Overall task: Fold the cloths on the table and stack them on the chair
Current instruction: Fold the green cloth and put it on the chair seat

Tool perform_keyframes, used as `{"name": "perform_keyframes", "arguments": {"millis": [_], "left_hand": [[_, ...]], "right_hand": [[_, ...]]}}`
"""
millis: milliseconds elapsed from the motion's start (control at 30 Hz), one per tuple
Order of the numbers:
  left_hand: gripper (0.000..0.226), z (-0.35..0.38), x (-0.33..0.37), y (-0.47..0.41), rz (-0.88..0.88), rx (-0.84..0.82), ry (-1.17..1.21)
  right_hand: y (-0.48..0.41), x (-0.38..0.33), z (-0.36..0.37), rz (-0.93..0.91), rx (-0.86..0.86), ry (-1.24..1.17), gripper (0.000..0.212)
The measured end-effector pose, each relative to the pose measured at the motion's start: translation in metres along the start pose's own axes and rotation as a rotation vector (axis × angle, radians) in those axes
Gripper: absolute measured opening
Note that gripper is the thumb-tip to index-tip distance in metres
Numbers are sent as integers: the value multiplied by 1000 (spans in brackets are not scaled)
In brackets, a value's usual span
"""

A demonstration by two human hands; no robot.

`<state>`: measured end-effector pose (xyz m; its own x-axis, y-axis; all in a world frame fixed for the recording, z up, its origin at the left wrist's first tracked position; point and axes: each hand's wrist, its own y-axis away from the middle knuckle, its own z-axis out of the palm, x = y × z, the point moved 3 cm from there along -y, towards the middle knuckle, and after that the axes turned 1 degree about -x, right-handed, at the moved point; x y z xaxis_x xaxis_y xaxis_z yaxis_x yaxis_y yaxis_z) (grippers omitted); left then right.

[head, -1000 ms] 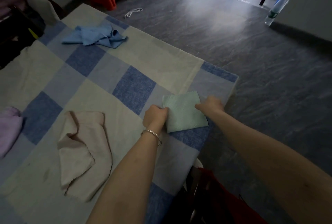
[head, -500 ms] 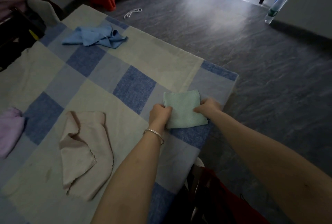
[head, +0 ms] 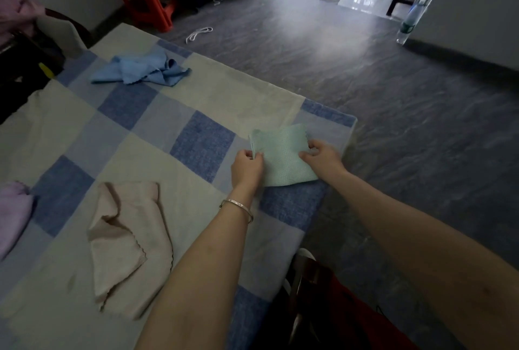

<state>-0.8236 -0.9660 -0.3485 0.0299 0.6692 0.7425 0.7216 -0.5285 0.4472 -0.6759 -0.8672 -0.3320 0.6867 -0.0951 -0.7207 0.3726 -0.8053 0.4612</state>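
On the table (head: 247,97), left hand (head: 247,166) and right hand (head: 323,157) pinch one green cloth (head: 280,153); three others lie apart: blue (head: 143,69), beige (head: 126,237), purple (head: 12,209).

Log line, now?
folding green cloth | left hand pinches left edge | right hand pinches right edge | beige cloth, blue cloth crumpled

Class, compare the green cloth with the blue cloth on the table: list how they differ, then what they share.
The green cloth is folded flat into a neat square; the blue cloth lies crumpled. The left hand and right hand each pinch an edge of the green cloth; nothing touches the blue cloth. The green cloth sits near the right edge of the table, the blue cloth at its far side. Both rest on the table.
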Motion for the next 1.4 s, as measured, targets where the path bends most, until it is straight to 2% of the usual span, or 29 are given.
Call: {"name": "perform_keyframes", "arguments": {"millis": [233,367,433,600,733,867,1233,1400], "left_hand": [[14,13,27,12,74,-39,73],[15,34,53,15,130,-116,105],[15,46,67,14,158,-124,96],[15,84,103,15,177,-120,66],[17,119,133,19,180,-127,70],[29,154,163,20,192,-114,78],[26,218,220,9,170,-118,154],[16,234,243,-9,189,-137,145]], "right_hand": [[15,2,-32,-59,84,-118,32],[5,8,-60,-97,120,-155,6],[-3,14,-76,-106,129,-154,18],[-26,31,-122,-120,154,-144,23],[-42,40,-167,-129,118,-145,10],[-60,48,-208,-136,79,-177,17],[-102,63,-276,-113,90,-272,17],[-127,57,-292,-102,118,-289,18]]}}
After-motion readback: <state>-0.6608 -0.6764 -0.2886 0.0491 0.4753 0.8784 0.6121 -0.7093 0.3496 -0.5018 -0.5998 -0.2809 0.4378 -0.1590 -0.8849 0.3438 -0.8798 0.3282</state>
